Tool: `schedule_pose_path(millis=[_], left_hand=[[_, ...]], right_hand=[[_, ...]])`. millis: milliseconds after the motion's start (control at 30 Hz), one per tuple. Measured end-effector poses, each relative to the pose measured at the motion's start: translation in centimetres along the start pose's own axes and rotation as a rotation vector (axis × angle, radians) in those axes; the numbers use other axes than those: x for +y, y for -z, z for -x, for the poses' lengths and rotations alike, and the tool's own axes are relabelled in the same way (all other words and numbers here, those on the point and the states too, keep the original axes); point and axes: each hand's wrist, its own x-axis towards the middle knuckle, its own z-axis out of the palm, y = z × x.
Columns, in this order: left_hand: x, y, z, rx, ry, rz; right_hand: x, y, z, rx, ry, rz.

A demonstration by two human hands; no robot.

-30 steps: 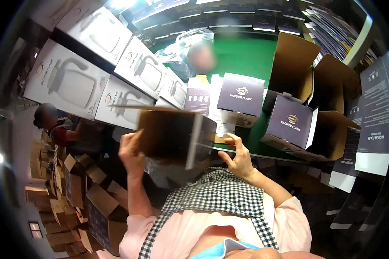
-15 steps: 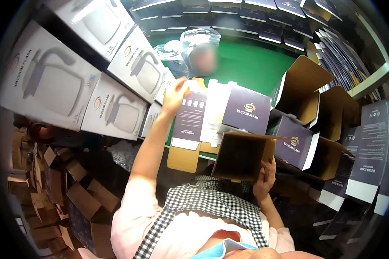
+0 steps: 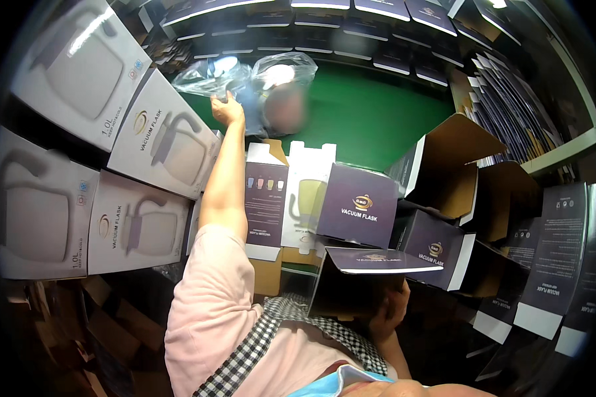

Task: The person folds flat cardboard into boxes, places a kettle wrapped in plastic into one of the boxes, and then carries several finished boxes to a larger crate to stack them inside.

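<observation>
My left arm stretches far forward over the green table (image 3: 371, 99). My left hand (image 3: 229, 110) has its fingers closed on the edge of a clear plastic bag (image 3: 202, 81) with a rounded pale object inside. Beside it stands another bagged object (image 3: 281, 73), partly blurred. Close to my body, my right hand (image 3: 392, 308) grips an open dark purple box (image 3: 377, 259) by its right side, its hollow facing me and a flap up. Just beyond it sits a closed purple flask box (image 3: 359, 206). A flattened purple carton (image 3: 265, 198) and a white panel (image 3: 308, 198) lie to its left.
White flask boxes (image 3: 159, 132) are stacked high on the left. Open purple boxes (image 3: 437, 172) stand at the right, near flat cartons (image 3: 510, 99) packed on edge. More cartons (image 3: 265, 40) line the far side. Brown cardboard boxes (image 3: 119, 317) fill the lower left.
My left hand has moved forward and left from the flattened carton to the plastic bag. The box in my right hand has moved slightly down and left and tilted, showing its flap's printed face.
</observation>
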Motion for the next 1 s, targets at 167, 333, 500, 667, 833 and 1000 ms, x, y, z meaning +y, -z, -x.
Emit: schedule_pose_path(millis=[167, 333, 500, 667, 833, 1000], left_hand=[[11.8, 10.0, -2.9, 0.104, -0.252, 0.299], [20.6, 26.1, -3.4, 0.063, -0.338, 0.503], [21.0, 41.0, -4.4, -0.366, -0.189, 1.12], [20.3, 50.6, 0.7, -0.622, -0.097, 1.308], [20.6, 53.0, 6.6, -0.797, 0.051, 1.356], [22.5, 50.3, 12.9, -0.838, 0.285, 1.301]], right_hand=[[0.3, 0.1, -0.4, 0.043, 0.059, 0.086], [-1.6, 3.1, -2.5, -0.101, 0.09, 0.029], [-3.5, 4.6, -4.7, 0.158, 0.437, 0.243], [-10.7, 6.6, -9.6, 0.223, 0.849, -0.155], [-15.3, 7.7, -10.9, -0.135, 1.025, -0.414], [-13.3, 11.2, -13.8, -0.109, 0.986, -0.201]])
